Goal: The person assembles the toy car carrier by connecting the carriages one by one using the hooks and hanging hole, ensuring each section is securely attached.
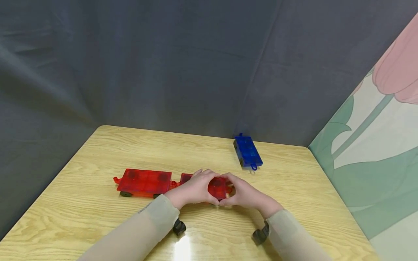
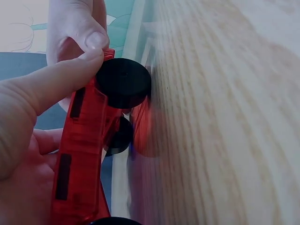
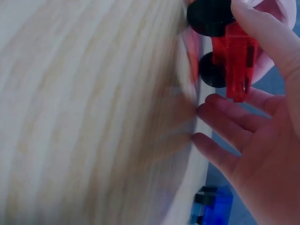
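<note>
A see-through red toy wagon (image 1: 217, 187) with black wheels sits between both hands near the middle of the table. My left hand (image 1: 195, 186) grips it by its long sides, thumb along the near side in the left wrist view. At its right end my right hand (image 1: 245, 193) pinches it between thumb and forefinger; the other fingers (image 3: 229, 129) reach past that end. Both thumb tips meet by a front wheel (image 2: 124, 82). To the left stands a second red wagon (image 1: 143, 181), its right-hand coupling (image 1: 174, 184) at the held wagon's end. My left hand hides much of the held wagon.
A blue wagon (image 1: 249, 151) of the same kind stands near the table's back edge, right of centre, with a coupling ring facing forward. The wooden table (image 1: 75, 217) meets a dark curtain (image 1: 163, 65) behind and a flower-patterned cloth (image 1: 375, 181) at right.
</note>
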A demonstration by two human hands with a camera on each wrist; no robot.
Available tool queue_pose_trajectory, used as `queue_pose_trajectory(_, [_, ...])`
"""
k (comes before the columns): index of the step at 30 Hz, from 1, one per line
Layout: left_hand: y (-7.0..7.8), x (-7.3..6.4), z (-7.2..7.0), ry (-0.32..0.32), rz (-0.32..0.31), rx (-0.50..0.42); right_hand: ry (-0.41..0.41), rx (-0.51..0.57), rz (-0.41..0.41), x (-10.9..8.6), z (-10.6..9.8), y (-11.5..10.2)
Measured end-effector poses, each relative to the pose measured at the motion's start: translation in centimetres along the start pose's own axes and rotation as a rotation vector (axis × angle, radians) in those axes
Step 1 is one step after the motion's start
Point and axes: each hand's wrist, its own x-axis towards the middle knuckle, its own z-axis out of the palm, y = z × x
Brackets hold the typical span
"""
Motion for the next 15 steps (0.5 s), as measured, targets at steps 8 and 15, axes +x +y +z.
queue_pose_trajectory(8, [0.3, -0.1, -0.2, -0.01, -0.023, 0.006, 0.021, 0.007, 0.026, 0.8, -2.5, -0.1])
queue_pose_trajectory(15, [0.4, 0.0, -0.2, -0.005, -0.021, 0.011, 0.395, -0.152, 0.138, 2.6, -6.4, 0.4])
